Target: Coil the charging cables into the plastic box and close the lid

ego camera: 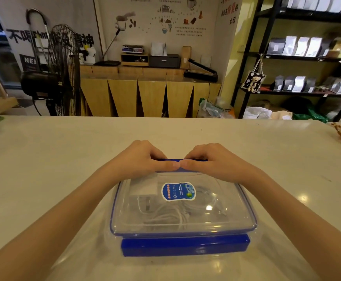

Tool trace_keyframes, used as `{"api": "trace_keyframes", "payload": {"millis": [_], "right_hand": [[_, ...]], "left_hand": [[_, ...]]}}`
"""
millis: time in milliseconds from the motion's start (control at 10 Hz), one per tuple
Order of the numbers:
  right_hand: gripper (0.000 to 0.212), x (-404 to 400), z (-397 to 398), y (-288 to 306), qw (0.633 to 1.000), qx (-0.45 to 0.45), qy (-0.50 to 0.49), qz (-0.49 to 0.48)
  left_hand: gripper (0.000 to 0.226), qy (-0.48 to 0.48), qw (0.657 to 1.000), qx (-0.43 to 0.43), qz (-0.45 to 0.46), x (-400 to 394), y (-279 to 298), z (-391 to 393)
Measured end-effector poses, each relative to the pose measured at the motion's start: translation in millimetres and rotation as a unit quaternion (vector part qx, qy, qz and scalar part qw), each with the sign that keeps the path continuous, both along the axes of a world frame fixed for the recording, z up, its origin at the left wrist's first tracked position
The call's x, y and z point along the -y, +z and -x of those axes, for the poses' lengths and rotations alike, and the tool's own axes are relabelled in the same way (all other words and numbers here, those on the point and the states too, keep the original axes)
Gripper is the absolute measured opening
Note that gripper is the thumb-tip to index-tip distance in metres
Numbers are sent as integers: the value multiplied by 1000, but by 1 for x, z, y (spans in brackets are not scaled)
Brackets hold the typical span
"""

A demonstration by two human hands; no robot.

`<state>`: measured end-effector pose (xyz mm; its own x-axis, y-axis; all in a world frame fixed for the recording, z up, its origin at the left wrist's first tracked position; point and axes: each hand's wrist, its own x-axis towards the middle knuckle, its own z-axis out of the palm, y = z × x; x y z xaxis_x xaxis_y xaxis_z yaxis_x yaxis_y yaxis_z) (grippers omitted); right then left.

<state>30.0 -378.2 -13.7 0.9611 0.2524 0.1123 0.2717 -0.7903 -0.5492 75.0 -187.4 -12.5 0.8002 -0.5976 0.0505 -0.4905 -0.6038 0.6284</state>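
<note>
A: What do we see on the left?

B: Our left hand (143,157), fingers curled, thumb pressing the far blue clasp (180,165) of the box (182,207) on the table (43,151).

A: In the middle?

B: The clear lid (222,218) sits on; white cables (165,217) lie coiled inside. The near clasp (186,245) sticks outward.

A: And right?

B: Our right hand (214,159) grips that far clasp likewise, thumbs touching.
</note>
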Motion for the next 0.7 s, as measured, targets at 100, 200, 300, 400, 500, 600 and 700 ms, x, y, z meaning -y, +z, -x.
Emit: {"api": "trace_keyframes", "payload": {"millis": [100, 200, 300, 400, 500, 600, 700], "right_hand": [[31, 1, 0, 1, 1000, 19, 0, -19], [29, 0, 1, 1, 999, 32, 0, -18], [30, 0, 2, 0, 999, 32, -2, -16], [33, 0, 4, 2, 997, 78, -12, 3], [33, 0, 9, 9, 992, 118, -24, 20], [29, 4, 20, 32, 986, 159, -38, 23], [30, 12, 50, 66, 960, 263, -22, -92]], "left_hand": [[47, 4, 1000, 17, 9, 0, -1, -1], [37, 15, 999, 31, 12, 1, -1, -1], [37, 13, 999, 39, 0, 1, -3, 0], [37, 19, 998, 59, 12, 0, -4, 1], [42, 57, 989, 95, 100, 1, -2, 1], [43, 83, 977, 136, 140, 0, 6, 3], [48, 98, 955, 192, 204, -3, 21, 6]]}}
